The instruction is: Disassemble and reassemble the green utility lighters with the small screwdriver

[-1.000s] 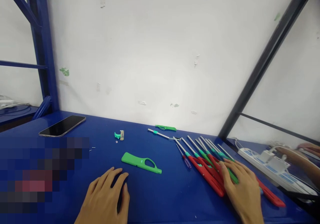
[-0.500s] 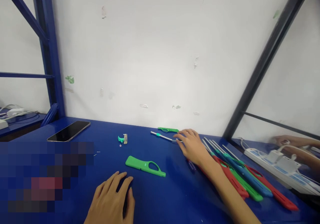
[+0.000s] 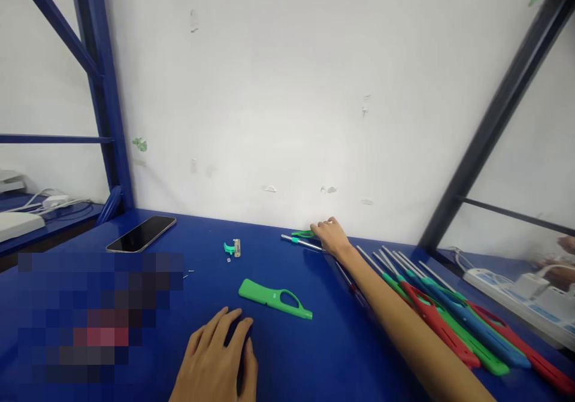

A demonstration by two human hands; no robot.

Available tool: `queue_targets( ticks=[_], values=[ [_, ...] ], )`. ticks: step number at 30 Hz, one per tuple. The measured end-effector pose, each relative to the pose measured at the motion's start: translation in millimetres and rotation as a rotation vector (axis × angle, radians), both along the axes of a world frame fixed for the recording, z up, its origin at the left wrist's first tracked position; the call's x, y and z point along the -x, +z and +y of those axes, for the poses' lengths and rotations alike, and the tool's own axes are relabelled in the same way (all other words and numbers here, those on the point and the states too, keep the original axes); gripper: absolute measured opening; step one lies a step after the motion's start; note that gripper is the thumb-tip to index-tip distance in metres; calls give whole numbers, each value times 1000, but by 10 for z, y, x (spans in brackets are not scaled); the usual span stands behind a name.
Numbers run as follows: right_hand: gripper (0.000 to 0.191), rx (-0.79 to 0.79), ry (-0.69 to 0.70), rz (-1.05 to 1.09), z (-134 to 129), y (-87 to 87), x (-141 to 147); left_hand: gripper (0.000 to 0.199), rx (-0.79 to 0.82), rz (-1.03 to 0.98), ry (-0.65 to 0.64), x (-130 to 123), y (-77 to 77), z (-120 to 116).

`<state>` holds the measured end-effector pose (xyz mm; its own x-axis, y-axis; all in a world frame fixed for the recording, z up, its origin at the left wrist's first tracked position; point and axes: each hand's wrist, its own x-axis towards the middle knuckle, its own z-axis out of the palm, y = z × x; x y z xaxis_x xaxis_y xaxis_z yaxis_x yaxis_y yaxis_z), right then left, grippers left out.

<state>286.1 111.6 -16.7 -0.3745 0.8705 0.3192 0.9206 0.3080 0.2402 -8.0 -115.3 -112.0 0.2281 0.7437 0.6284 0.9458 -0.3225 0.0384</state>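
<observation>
My left hand (image 3: 218, 354) lies palm down near the front of the blue table, fingers apart, holding nothing. Just beyond its fingertips is a green lighter casing half (image 3: 258, 292) with a loop-shaped trigger opening. My right hand (image 3: 331, 236) reaches to the back edge by the wall, its fingers curled over a second green casing half (image 3: 302, 234), whose right end they hide. Beside that hand lies a metal lighter tube (image 3: 309, 245) with a teal collar. A teal trigger (image 3: 229, 248) sits against a small boxy part (image 3: 237, 248) left of centre.
Several long-nosed lighters (image 3: 449, 333) in red, green and blue lie at the right under my forearm's side. A dark slender item (image 3: 345, 276) lies beside my forearm. A phone (image 3: 142, 234), small pins (image 3: 191, 271) and a power strip (image 3: 507, 291) are around. A blurred patch covers the left front.
My right hand has moved farther back towards the wall, and its spread fingers have closed over the back green casing half. The left hand rests as before; the view has shifted slightly.
</observation>
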Motion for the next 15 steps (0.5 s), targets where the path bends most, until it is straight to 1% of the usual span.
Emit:
queue_targets(
  ticks=[2, 4, 6, 8, 10, 11, 12, 13, 15],
  values=[
    [33, -41, 28, 6, -129, 77, 11, 37, 21, -27, -2, -15, 10, -18],
    [31, -85, 56, 9, -329, 163, 68, 36, 38, -56, -11, -45, 26, -38],
    [23, -122, 102, 20, -620, 222, 171, 36, 50, -104, -13, -83, 57, -54],
    [27, -126, 184, 26, -990, 221, 300, 41, 77, -195, 6, -105, 109, -57],
    [27, -108, 277, 29, -1393, 136, 432, 48, 129, -326, 30, -78, 177, -46],
    [30, -110, 322, 43, -1587, 63, 492, 51, 162, -392, 32, -40, 214, -39],
    [32, -127, 402, 100, -1765, -26, 548, 52, 186, -447, 19, 12, 252, -35],
    [34, -131, 460, 152, -1920, -124, 601, 52, 213, -481, -9, 76, 290, -36],
    [33, -132, 529, 228, -2150, -309, 699, 46, 268, -485, -88, 222, 359, -56]
  ],
)
